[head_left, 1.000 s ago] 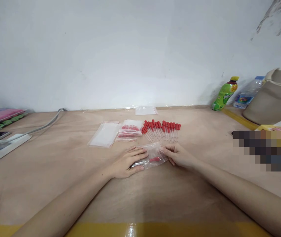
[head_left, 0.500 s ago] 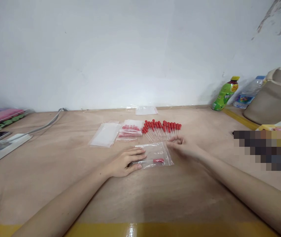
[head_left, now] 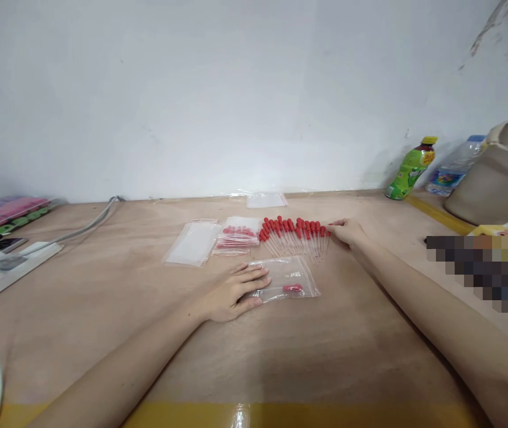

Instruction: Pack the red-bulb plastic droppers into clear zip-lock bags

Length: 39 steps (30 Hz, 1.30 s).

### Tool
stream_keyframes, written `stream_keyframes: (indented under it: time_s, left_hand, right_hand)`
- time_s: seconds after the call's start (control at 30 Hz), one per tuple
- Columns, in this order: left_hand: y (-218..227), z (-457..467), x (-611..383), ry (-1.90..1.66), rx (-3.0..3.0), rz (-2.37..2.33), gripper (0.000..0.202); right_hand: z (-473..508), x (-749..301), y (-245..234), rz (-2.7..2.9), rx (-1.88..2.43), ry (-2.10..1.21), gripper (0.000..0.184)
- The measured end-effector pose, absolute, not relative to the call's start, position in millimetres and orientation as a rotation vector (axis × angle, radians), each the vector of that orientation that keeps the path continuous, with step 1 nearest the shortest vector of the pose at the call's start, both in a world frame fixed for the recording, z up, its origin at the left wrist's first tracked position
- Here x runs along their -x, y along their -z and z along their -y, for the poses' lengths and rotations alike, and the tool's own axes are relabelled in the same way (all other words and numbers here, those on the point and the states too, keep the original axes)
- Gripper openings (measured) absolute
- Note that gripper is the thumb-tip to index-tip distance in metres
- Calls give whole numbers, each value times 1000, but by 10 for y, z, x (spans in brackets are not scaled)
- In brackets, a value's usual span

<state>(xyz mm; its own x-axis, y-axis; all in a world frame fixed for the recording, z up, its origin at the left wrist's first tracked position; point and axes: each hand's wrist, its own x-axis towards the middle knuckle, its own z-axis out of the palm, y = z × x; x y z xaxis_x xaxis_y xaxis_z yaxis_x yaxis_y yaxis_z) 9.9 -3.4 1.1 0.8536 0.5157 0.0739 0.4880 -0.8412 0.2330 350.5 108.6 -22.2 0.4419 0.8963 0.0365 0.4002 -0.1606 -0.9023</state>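
Observation:
My left hand point(head_left: 238, 291) lies flat with its fingers spread over the left end of a clear zip bag point(head_left: 280, 270). Inside that bag is one dropper with a red bulb point(head_left: 293, 288); its thin stem runs toward my fingers. At the right end of a row of red-bulbed droppers point(head_left: 289, 229), my right hand point(head_left: 345, 230) has its fingertips closed on the bulb of the outermost dropper point(head_left: 329, 233). Left of the row sits a pile of filled bags point(head_left: 236, 238), with red bulbs showing through. Flat zip bags point(head_left: 192, 242) lie beside that pile.
Another clear bag point(head_left: 266, 200) lies near the wall. A green bottle point(head_left: 412, 169), a water bottle point(head_left: 454, 169) and a beige bag point(head_left: 498, 172) stand at the back right. A white power strip point(head_left: 42, 255) with a cable and pink packages point(head_left: 10, 211) are at left.
My right hand has moved away and to the right, from beside the bag's opening to the end dropper. My left hand stays on the bag.

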Motion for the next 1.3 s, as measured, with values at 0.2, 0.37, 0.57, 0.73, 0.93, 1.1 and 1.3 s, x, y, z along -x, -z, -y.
stream_keyframes:
  time_s: [0.2,0.37,0.57,0.73,0.93,1.1,1.3]
  left_hand:
    - [-39,36,-85,-166,-2817,-768,42]
    - [-18,24,-94,-178,-2834,-767,43]
    - [11,17,-87,-195,-2838,-779,43]
    - [19,30,-82,-220,-2805,-820,52]
    - [-13,32,-96,-202,-2831,-781,51]
    - [-33,21,-113,-186,-2895,-726,47]
    - [-36,9,-123,-163,-2927,-718,46]
  right_hand:
    - [-827,-3461,120,916,1494,-716,15]
    - [-377,-3213,215,828,1196,-843,25]
    - [-137,-3016,306,838,1071,-1106,40]
    - [-77,-3142,271,1352,1083,-1308,35]
    - [-51,-3138,229,1938,1158,-839,24]
    - [-50,-2902,278,2043,1100,-662,25]
    - [-2,-2820,283,2054,1083,-640,34]
